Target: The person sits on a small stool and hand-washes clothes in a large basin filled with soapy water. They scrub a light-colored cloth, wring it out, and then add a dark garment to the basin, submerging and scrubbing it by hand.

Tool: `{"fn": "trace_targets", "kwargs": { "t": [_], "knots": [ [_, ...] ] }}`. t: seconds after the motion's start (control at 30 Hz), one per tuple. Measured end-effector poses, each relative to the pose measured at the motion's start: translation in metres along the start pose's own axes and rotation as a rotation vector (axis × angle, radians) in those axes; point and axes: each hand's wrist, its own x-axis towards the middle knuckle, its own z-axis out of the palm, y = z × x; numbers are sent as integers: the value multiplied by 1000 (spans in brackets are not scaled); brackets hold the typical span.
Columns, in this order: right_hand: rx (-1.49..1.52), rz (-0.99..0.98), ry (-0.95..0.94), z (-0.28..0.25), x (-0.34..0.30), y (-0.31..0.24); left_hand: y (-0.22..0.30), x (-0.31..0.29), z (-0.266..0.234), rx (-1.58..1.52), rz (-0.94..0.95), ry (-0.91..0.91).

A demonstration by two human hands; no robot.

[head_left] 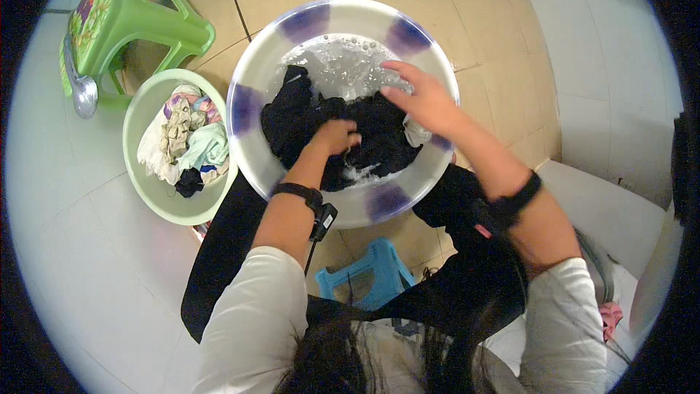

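A large white basin (249,147) with purple patches holds soapy water (343,66) and a bunched, wet black garment (383,128). Down on the middle of this cloth is my left hand (335,136), its fingers curled into the fabric. My right hand (423,100) hovers over the basin's right side, fingers apart and holding nothing, slightly blurred. A white piece of cloth (416,133) shows just below it, at the black garment's right edge. White suds float at the far side of the water and near the front of the garment.
At the left a pale green basin (135,142) contains several light and coloured clothes (186,135). Behind it stands a green stool (109,14), with a shower head (85,96) hanging by its side. A blue stool (372,273) is below the large basin. White tiled walls flank the brown tiled floor.
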Motion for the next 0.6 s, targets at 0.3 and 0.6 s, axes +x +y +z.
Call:
{"fn": "trace_targets", "kwargs": {
  "t": [0.3, 0.6],
  "knots": [
    [-712, 237, -623, 126, -37, 122, -43, -35, 3, 402, -332, 552],
    [-268, 189, -621, 126, -31, 158, -52, -17, 30, 488, -544, 73]
  ]
}}
